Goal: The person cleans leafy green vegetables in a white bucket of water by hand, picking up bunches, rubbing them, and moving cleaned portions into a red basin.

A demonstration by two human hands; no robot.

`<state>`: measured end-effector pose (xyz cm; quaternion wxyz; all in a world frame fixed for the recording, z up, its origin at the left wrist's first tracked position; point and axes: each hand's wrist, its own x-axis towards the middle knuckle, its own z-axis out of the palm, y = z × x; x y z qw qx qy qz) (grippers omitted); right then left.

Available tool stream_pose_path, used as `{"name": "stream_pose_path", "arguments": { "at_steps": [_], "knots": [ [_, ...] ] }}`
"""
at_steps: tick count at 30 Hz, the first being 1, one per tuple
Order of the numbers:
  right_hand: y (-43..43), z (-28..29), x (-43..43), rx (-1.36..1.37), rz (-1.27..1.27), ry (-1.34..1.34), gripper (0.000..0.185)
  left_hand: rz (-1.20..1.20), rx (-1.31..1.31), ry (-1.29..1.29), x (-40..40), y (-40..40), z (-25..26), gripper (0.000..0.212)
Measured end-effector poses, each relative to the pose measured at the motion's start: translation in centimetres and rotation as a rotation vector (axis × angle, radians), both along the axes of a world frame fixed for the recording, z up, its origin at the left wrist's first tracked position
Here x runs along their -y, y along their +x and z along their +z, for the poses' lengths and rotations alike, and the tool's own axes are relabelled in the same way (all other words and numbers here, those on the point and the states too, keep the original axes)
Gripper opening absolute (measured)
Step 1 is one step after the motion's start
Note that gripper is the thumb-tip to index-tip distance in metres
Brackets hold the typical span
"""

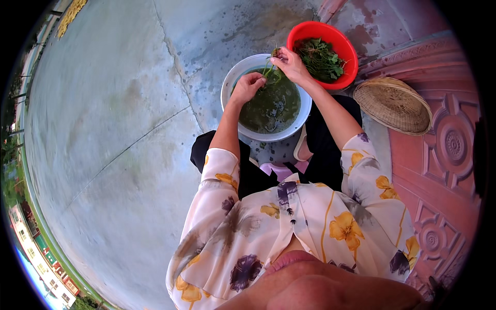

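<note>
A small bunch of leafy greens with thin stems (267, 71) is stretched between my two hands above a white basin (228, 91). My right hand (290, 66) pinches its root end over the basin's far rim. Lower and to the left, my left hand (248, 88) has thumb and forefinger closed at the stems. Murky green water (271, 112) fills much of the basin, with some foam on its surface. Just right of my right hand, a red plastic basin (352, 58) holds a heap of greens with roots (321, 60).
A woven basket (391, 106) leans by a pink wall with moulded panels (407, 162) on the right. Concrete floor (128, 116), cracked and water-spotted, stretches left. A pink stool (273, 169) shows between my legs. Something yellow is spread out (71, 17) at far left.
</note>
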<state>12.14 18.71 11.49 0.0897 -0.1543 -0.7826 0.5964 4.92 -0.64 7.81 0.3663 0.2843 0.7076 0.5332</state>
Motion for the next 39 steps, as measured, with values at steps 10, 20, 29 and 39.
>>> {"name": "stream_pose_path", "arguments": {
  "at_steps": [10,20,29,39],
  "knots": [
    [-0.3,0.2,-1.4,-0.201,-0.223,-0.215,0.019,0.106,0.189,-0.143,0.7,0.1,-1.4,0.025],
    [-1.5,-2.3,1.7,-0.163,-0.118,-0.167,0.019,-0.074,-0.397,-0.686,3.6,-0.5,-6.6,0.028],
    [1.4,-11.7,6.6,0.707,0.195,0.616,0.030,0.055,-0.362,-0.757,2.5,-1.0,-3.6,0.038],
    [-0.6,-2.7,3.7,0.282,0.060,-0.276,0.035,0.021,-0.264,-0.215,0.9,0.2,-1.8,0.049]
  ]
}}
